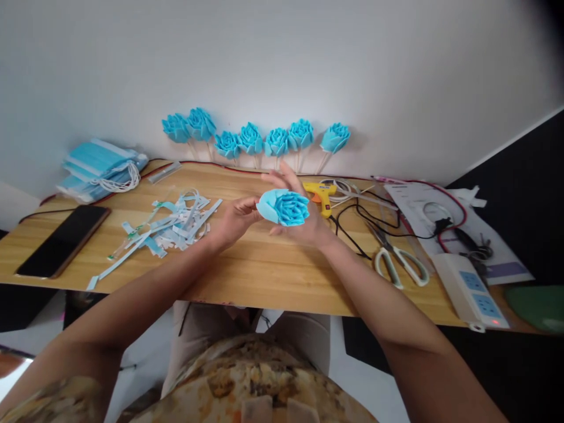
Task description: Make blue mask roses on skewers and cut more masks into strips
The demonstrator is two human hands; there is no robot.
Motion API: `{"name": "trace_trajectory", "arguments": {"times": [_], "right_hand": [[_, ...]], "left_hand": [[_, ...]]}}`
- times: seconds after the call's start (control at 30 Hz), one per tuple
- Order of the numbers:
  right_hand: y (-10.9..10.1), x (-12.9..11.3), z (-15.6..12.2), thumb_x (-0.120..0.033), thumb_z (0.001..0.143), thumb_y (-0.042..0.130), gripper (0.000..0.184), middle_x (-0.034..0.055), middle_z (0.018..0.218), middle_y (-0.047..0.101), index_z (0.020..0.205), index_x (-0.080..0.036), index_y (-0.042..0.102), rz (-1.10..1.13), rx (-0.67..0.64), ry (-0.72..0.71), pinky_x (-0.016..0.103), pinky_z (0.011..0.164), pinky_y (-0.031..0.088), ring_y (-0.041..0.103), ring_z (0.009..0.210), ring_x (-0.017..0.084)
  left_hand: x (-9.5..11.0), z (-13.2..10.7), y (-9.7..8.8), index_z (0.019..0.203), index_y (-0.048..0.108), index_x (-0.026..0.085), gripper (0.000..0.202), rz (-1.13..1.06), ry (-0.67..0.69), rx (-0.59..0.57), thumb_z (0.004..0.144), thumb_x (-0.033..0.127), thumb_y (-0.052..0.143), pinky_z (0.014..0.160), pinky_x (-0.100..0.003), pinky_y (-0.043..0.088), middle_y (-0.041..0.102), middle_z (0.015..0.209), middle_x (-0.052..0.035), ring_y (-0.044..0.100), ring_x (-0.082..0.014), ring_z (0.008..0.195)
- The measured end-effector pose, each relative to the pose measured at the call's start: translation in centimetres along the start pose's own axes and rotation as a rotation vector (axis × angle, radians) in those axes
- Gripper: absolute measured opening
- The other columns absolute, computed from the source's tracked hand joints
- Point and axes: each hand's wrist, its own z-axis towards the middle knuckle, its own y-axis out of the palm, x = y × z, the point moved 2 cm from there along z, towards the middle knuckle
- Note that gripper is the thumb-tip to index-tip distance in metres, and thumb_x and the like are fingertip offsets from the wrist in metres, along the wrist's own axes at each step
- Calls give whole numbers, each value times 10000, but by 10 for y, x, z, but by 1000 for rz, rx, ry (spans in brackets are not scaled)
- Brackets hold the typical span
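Note:
A blue fabric rose (283,207) is held above the wooden table (247,276), in the middle of the view. My left hand (237,220) pinches the flower from its left side, fingers closed on it. My right hand (304,220) lies behind and under the flower with its fingers stretched out, cupping it. Several finished blue roses on sticks (251,139) lean against the white wall behind.
Blue and white cut strips (170,226) lie left of my hands. A stack of blue face masks (103,167) and a black phone (64,239) sit far left. A yellow glue gun (321,192), scissors (399,262), cables and a white power strip (471,291) are on the right.

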Motion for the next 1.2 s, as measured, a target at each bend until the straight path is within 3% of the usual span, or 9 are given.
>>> {"name": "trace_trajectory", "arguments": {"times": [0.1,0.2,0.3,0.43,0.63,0.8,0.93,1.03,1.2], "right_hand": [[-1,2,-2,-732,630,849,1076,132,1443,626,1509,-297,407,-37,29,-20,507,1111,512,593,1361,331],[-7,1,-4,-706,687,828,817,117,1378,660,1335,-292,551,-188,162,-13,504,1117,507,629,1301,318],[-13,-1,-3,-686,737,800,727,122,1402,637,1298,-289,562,-330,252,15,514,1137,484,604,1325,315],[-15,-2,-3,-663,762,789,736,134,1432,608,1338,-289,526,-377,276,19,508,1126,492,594,1332,316],[-9,-6,-3,-669,789,755,650,110,1432,609,1282,-303,541,-408,273,-84,552,1174,454,532,1408,323],[1,-2,5,-648,725,819,631,73,1396,643,1216,-337,574,-491,229,-94,618,1218,386,514,1427,351],[1,-6,21,-660,670,863,911,96,1498,576,1423,-341,463,-455,190,-157,580,1234,382,489,1455,346],[0,-11,35,-618,629,908,1128,92,1606,475,1552,-363,312,-513,172,-116,564,1266,337,403,1523,340],[8,-6,47,-501,726,871,907,95,1536,551,1495,-329,421,-584,188,-82,544,1264,337,456,1484,311]], "left_hand": [[-5,1,-3,1017,788,204,321,156,68,-33,872,490,774,958,-423,563,802,1066,-75,734,-255,1003],[-5,-1,-9,1264,717,210,430,307,163,28,911,455,741,1056,-472,521,733,1297,-131,678,-296,1206],[6,-7,-13,1517,515,266,617,413,276,76,944,377,718,1112,-479,482,616,1477,-150,595,-294,1349],[27,-12,-7,1598,387,318,659,543,423,55,994,320,649,1160,-488,443,532,1563,-144,506,-297,1448],[16,-6,-2,1475,553,241,495,583,427,54,997,339,640,1069,-453,524,675,1397,-149,645,-275,1285],[-1,0,-11,1023,782,221,208,562,373,78,990,344,618,941,-450,567,792,1080,-108,731,-269,1036],[6,15,-24,896,784,227,290,536,404,113,1006,404,584,855,-417,569,776,889,-80,719,-248,884],[7,37,-37,887,776,219,358,518,436,57,998,490,572,838,-414,570,762,866,-84,712,-250,863],[-17,60,-47,839,744,185,433,439,443,-3,907,602,648,808,-429,582,749,851,-105,710,-273,825]]}}
